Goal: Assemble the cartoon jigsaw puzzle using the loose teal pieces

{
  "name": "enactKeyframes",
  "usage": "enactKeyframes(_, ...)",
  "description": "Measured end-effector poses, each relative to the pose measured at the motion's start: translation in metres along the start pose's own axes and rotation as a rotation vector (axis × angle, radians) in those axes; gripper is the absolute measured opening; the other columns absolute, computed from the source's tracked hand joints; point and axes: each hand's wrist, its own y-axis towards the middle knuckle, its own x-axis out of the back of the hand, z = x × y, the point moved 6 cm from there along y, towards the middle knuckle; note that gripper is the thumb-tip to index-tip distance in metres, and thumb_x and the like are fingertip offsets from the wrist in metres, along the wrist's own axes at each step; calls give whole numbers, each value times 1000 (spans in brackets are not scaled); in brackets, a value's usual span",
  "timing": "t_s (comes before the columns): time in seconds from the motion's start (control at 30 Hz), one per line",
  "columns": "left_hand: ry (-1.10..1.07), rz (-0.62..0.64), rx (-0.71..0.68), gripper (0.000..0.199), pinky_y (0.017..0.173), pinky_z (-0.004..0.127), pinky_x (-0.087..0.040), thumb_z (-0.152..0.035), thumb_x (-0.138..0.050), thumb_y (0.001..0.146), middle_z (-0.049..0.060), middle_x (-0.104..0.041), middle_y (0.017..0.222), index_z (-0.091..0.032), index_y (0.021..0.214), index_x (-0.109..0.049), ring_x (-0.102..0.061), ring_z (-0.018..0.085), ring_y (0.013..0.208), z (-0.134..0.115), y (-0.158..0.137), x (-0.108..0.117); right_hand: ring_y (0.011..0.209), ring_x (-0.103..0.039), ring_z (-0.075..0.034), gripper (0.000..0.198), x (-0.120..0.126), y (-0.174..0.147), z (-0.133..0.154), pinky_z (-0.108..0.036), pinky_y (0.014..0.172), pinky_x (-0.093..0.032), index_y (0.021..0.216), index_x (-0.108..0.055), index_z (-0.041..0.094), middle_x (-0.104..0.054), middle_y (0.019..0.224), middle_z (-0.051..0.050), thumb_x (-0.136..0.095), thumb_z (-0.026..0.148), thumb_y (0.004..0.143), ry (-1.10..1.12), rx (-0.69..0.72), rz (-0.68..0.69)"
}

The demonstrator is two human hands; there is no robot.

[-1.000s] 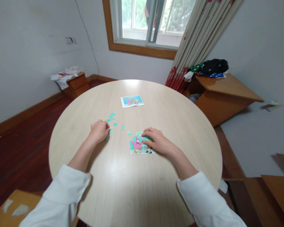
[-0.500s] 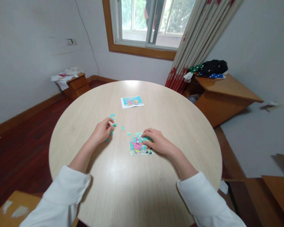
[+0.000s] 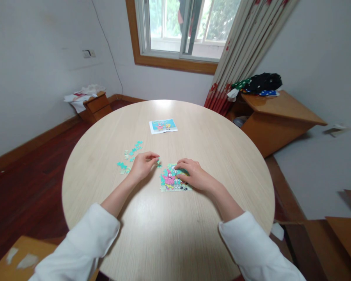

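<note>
A partly joined jigsaw puzzle (image 3: 169, 181) with cartoon figures, one pink, lies flat on the round table. My right hand (image 3: 193, 173) rests on its right side, fingers apart, covering part of the picture. Just left of the puzzle, my left hand (image 3: 144, 164) pinches a small teal puzzle piece (image 3: 158, 159) between thumb and fingertips. Another loose piece lies just below those fingertips, close to the puzzle's upper left corner. Several loose teal and pale green puzzle pieces (image 3: 133, 150) are scattered to the left of and beyond my left hand.
A printed reference picture (image 3: 163, 125) lies on the far part of the round table (image 3: 216, 136). Beyond the table are a small cabinet (image 3: 98, 105) at left and a tilted wooden desk (image 3: 280, 117) with cloths at right. A brown box (image 3: 20, 253) stands at lower left.
My left hand has moved right, from the loose pieces toward the puzzle, with a puzzle piece in its fingers. More scattered pieces now show behind it. My right hand has stayed on the puzzle.
</note>
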Motion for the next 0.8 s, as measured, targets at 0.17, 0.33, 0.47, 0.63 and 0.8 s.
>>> enactKeyframes(0.17, -2, 45, 9, 9, 71, 33, -48, -25, -63, 68, 7, -71, 73, -17, 69, -68, -64, 20, 71, 0, 2, -11, 110, -52, -22, 20, 0, 0, 0, -46, 99, -33, 104, -63, 22, -59, 113, -8, -59, 25, 84, -2, -8, 4)
enactKeyframes(0.33, 19, 93, 16, 7, 69, 32, -47, -22, -64, 68, 6, -71, 69, -17, 66, -69, -64, 19, 68, -3, 1, -20, 110, -52, -22, 20, 0, -1, 0, -45, 99, -33, 104, -63, 22, -59, 113, -7, -58, 23, 84, -2, -9, -1)
enactKeyframes(0.47, -26, 117, 25, 8, 66, 31, -47, -23, -65, 67, 7, -71, 69, -16, 65, -69, -63, 19, 67, -5, 0, -24, 104, -56, -20, 15, 1, 3, 0, -42, 95, -37, 98, -65, 20, -63, 107, -7, -57, 21, 84, 10, -1, -63)
enactKeyframes(0.63, -71, 131, 30, 9, 65, 30, -48, -22, -64, 67, 7, -71, 69, -16, 66, -70, -64, 18, 67, -8, 0, -24, 92, -61, -18, 15, 0, 13, 0, -35, 84, -45, 94, -66, 18, -67, 97, -7, -55, 18, 84, 96, -43, -277)
enactKeyframes(0.8, -113, 133, 21, 10, 62, 28, -47, -24, -64, 66, 5, -69, 65, -15, 67, -68, -62, 16, 63, -11, -2, -25, 86, -65, -16, 18, -8, 22, 3, -30, 79, -49, 96, -68, 17, -71, 96, -7, -57, 19, 82, 323, -81, -394)
